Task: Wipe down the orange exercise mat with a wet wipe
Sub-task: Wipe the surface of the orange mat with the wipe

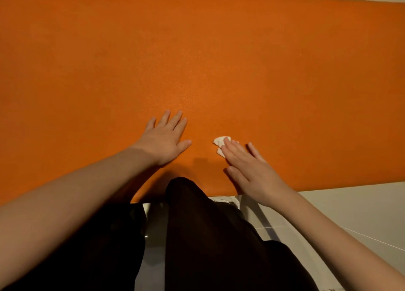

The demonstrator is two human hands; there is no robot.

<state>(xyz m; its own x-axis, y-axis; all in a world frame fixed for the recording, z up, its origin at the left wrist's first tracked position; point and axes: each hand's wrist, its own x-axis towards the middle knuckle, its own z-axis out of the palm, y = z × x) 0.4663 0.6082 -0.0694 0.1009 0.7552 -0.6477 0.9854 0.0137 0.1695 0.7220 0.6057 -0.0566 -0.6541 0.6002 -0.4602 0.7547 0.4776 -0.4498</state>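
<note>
The orange exercise mat [197, 56] lies flat on the floor and fills most of the head view. My left hand [165, 138] rests palm-down on the mat near its front edge, fingers straight and spread. My right hand [248, 169] lies flat to the right of it, fingers straight, fingertips pressing a small crumpled white wet wipe [220, 143] onto the mat. Most of the wipe shows beyond my fingertips; part of it is hidden under them.
Pale floor tiles [350, 207] border the mat at the front right and along the far edge. My knees in dark trousers [208, 236] are at the mat's front edge, one overlapping it.
</note>
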